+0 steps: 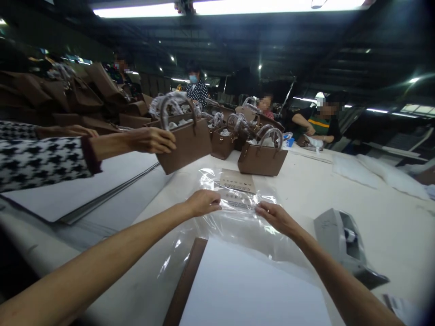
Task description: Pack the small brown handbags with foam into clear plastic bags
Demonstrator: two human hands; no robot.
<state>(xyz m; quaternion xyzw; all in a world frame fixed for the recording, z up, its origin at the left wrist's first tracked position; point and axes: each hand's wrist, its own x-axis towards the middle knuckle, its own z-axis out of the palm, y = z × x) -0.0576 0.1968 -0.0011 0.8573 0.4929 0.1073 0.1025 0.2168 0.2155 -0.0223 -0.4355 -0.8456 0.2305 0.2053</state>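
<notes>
My left hand (205, 203) and my right hand (274, 216) are both closed on a clear plastic bag (234, 228), gripping it by its folded far part. Small printed symbols and text show on the plastic between and beyond my fingers, over a brown patch (238, 179). Nearer to me, a large white sheet (251, 285) lies with a brown strip (186, 280) along its left edge. The plastic seems to reach over or around them; I cannot tell which.
A grey tape dispenser (340, 240) stands right of my right arm. Another person's hand (152, 139) is at a brown handbag (186, 145) on the left. More handbags (263, 158) stand beyond. White boards (78, 185) lie at left, white padding (390, 174) at far right.
</notes>
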